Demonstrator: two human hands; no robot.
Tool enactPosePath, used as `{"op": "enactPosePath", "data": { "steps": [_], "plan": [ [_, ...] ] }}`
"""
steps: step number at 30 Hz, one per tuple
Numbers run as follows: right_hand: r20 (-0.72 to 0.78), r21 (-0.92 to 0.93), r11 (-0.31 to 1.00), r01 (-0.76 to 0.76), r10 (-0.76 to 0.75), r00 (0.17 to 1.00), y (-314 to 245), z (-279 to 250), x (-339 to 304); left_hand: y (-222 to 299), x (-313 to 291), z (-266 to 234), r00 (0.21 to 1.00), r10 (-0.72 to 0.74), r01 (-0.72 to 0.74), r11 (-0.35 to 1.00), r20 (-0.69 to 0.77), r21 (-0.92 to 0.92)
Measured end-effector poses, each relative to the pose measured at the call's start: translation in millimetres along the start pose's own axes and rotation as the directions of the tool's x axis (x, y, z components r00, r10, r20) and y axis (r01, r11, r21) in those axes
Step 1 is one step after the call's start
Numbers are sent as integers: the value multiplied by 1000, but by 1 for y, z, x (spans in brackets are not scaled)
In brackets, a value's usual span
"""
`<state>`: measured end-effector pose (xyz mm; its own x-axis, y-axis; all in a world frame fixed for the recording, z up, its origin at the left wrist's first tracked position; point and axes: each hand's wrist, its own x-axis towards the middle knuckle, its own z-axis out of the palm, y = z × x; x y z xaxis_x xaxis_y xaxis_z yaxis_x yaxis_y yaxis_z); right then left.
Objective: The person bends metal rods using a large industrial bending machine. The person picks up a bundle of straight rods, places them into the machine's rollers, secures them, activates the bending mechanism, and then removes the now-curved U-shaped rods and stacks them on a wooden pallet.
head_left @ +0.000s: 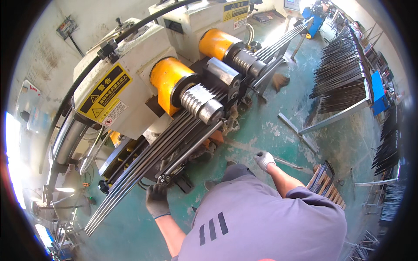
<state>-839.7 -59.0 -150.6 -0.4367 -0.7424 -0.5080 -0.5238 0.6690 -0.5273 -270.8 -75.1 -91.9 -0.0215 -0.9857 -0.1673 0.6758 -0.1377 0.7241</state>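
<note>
My left hand [157, 201], in a grey knitted glove, is at the near end of the machine's side rail, by a small metal clamp fitting [164, 177]. Its fingertips are hard to make out, so whether it grips the fitting is unclear. Several long steel rods [143, 167] lie side by side through the machine, under its ridged metal rollers [201, 103], and stick out toward the lower left. Out to the right, my right hand [264, 161] is curled closed in a white glove. A thin bar [287, 164] shows beside it; I cannot tell if the hand holds it.
Two orange cylindrical housings [167, 80] project from the pale machine body [126, 95]. At right, a metal rack [344, 115] carries many dark rods, its legs reaching over the green floor [257, 126]. A wooden pallet [326, 185] lies near my right elbow.
</note>
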Motion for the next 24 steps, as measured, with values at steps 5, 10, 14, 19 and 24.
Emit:
{"op": "enactPosePath", "data": {
  "steps": [5,10,14,19,24],
  "plan": [
    [-174,259,917,304,-265,948,-104,-37,7,41,1,44,993,105,-85,946,48,-313],
    [-313,517,706,485,-371,874,-198,-82,-9,71,-6,105,915,222,-272,956,-338,-109],
    [-412,742,421,522,-329,850,-228,-97,-8,81,4,164,866,374,-400,917,-332,-9],
    [-380,815,327,479,-323,867,-245,-95,9,116,1,202,892,430,-449,878,-141,-167],
    [-360,859,259,442,-308,881,-258,-102,25,171,17,262,716,690,-630,704,-107,327]
  ]
}}
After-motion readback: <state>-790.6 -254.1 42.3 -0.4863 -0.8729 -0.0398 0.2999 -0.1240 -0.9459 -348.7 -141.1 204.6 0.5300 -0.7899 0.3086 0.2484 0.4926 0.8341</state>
